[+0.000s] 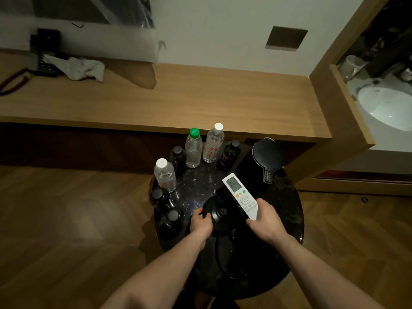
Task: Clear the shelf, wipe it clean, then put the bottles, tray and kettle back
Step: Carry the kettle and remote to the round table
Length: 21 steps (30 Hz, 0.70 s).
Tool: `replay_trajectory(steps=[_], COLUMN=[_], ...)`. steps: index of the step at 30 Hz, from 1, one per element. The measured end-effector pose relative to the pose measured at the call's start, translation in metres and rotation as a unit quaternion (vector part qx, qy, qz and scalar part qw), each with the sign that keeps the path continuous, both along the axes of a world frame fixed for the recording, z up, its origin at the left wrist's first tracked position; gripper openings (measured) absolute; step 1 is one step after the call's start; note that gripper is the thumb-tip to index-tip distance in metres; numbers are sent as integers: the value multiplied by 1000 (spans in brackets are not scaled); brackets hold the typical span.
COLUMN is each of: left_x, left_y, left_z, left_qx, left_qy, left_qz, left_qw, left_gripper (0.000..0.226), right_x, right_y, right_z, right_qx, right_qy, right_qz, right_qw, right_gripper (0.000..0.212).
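Lower middle of frame: left hand [201, 224] grips the kettle base's [219, 214] left rim on the round bench [287, 219]. Right hand [266, 219] holds a white remote [240, 195], long axis pointing up-left toward the bottles [193, 148].

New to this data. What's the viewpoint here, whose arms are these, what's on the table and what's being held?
There is one picture, from a wide-angle camera worn on a person's head, looking forward and down. No robot: the two bare arms are that person's own.

The left hand grips the edge of the round black kettle base. The right hand holds a white remote control together with a flat black item under it that is too dark to identify.

They work over a dark round table. On it stand three clear water bottles, several dark bottles and a black kettle. Behind is the long wooden shelf, bare here, with a crumpled cloth at its left end.
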<state>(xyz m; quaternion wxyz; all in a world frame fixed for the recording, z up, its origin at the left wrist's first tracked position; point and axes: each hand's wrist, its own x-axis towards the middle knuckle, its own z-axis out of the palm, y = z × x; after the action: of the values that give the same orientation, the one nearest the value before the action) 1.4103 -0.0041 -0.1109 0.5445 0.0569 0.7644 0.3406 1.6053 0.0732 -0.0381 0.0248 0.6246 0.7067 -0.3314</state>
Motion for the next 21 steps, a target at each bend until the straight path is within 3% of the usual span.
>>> replay_trajectory(steps=[4,10,21], left_x=[2,8,44], left_y=[8,-1,-32], left_z=[10,16,32], left_qx=[3,-14,-33], left_qy=[33,57,62], left_qz=[-71,-119,-112], left_qw=[997,991,991], left_gripper=[63,71,75], right_x=[-2,5,109], right_y=[12,10,-35], right_z=[-7,-5,0], right_qx=[-7,23,68], right_qy=[5,49,90], right_qz=[19,22,-9], right_qw=[1000,998,994], right_gripper=[44,69,63])
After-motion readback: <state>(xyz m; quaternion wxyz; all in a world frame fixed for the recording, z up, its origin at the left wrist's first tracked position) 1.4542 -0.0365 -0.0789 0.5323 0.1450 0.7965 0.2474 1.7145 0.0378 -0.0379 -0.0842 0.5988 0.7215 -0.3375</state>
